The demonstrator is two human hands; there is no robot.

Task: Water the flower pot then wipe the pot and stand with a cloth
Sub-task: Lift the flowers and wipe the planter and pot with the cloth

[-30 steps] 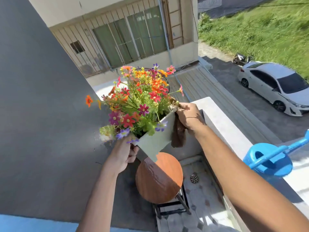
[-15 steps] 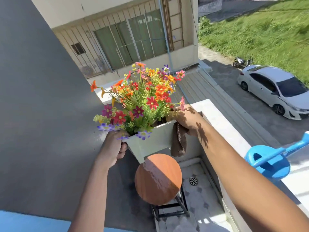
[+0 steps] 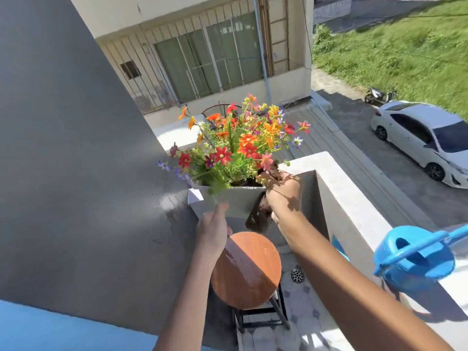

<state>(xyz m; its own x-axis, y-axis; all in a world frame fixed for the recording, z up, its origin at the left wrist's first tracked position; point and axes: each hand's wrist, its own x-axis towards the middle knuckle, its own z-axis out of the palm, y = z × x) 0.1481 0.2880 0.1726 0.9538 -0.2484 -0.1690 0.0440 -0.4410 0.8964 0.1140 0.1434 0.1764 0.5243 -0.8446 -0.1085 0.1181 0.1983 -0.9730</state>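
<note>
A white square flower pot (image 3: 238,201) full of colourful flowers (image 3: 240,145) hangs in the air above the stand (image 3: 247,274), a round wooden top on a black metal frame. My right hand (image 3: 283,196) grips the pot's right rim and pins a brown cloth (image 3: 260,220) that dangles down the pot's side. My left hand (image 3: 214,230) is in front of the pot's lower edge with straight, slightly blurred fingers touching the front wall. The pot's base is hidden behind that hand. The stand's top shows wet streaks.
A blue watering can (image 3: 415,259) sits on the white parapet (image 3: 354,198) at the right. A grey wall (image 3: 76,160) closes off the left side. A floor drain (image 3: 297,275) lies beside the stand. Far below are a street and a white car (image 3: 425,140).
The pot has swung from tilted to level and moved right. My left hand has left the pot's left corner and now sits at its front lower edge. My right hand keeps its grip.
</note>
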